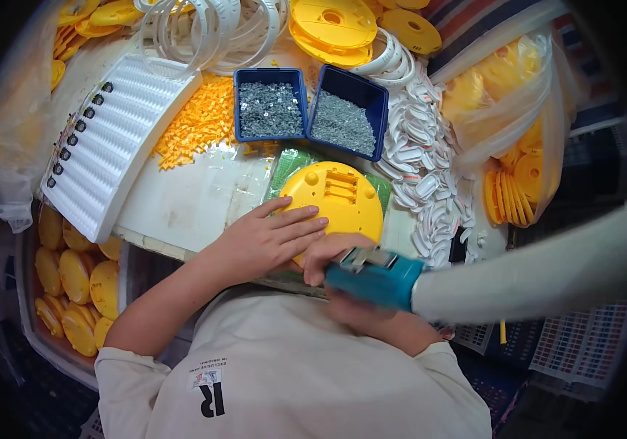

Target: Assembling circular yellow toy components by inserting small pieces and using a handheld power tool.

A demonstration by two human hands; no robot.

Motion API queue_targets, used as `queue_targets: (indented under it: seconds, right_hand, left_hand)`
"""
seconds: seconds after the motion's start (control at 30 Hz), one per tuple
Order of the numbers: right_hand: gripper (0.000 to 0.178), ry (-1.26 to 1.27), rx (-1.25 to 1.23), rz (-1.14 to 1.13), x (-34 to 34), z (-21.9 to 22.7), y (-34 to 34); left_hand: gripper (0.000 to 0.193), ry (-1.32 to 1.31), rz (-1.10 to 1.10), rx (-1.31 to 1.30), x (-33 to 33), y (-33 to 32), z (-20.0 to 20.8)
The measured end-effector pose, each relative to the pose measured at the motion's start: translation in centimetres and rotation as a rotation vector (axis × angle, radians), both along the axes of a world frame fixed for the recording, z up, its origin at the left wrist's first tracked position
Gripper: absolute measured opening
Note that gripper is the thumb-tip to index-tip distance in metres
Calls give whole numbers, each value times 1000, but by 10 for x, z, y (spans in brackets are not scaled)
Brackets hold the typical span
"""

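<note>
A round yellow plastic housing (343, 201) lies near the table's front edge, its moulded slots and raised round posts facing up. My left hand (277, 234) is flat on its left side, fingers extended and slightly apart. At the lower right of the housing, my right hand (328, 256) is closed around a teal-and-white tool (379, 278) that looks like a powered driver. Motion smears the tool slightly. Its tip is hidden, and so is its point of contact with the housing. Beneath the housing lies a green mat (295, 162).
Blue bins of small metal parts (269, 110) and screws (343, 121) stand beyond the housing. Orange pieces (196, 113) and a white ribbed tray (119, 139) lie left, white pieces (423, 168) right. Yellow housings fill a crate (28, 293) at lower left; a plastic bag (540, 95) holds others.
</note>
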State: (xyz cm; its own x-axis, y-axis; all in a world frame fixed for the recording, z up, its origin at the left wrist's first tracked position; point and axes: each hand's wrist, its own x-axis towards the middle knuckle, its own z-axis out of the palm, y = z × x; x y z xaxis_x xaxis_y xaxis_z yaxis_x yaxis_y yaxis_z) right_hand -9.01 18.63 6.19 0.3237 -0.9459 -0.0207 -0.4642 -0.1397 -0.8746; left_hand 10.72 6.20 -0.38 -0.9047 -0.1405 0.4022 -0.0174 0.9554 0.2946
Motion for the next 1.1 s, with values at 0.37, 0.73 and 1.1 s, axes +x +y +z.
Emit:
queue_targets:
  seconds: [0.37,0.73,1.1]
  right_hand:
    - [78,-647,-388,-584,-53,105,-58]
    - [58,-18,-598,-594,-48,0,-11]
    - [70,38,-692,-454,-62,0,-11]
  left_hand:
    - [55,195,5,351,-19,-16,73]
    - [63,319,101,691,-29,-35,66]
    - [43,316,145,3,-15,-15,71]
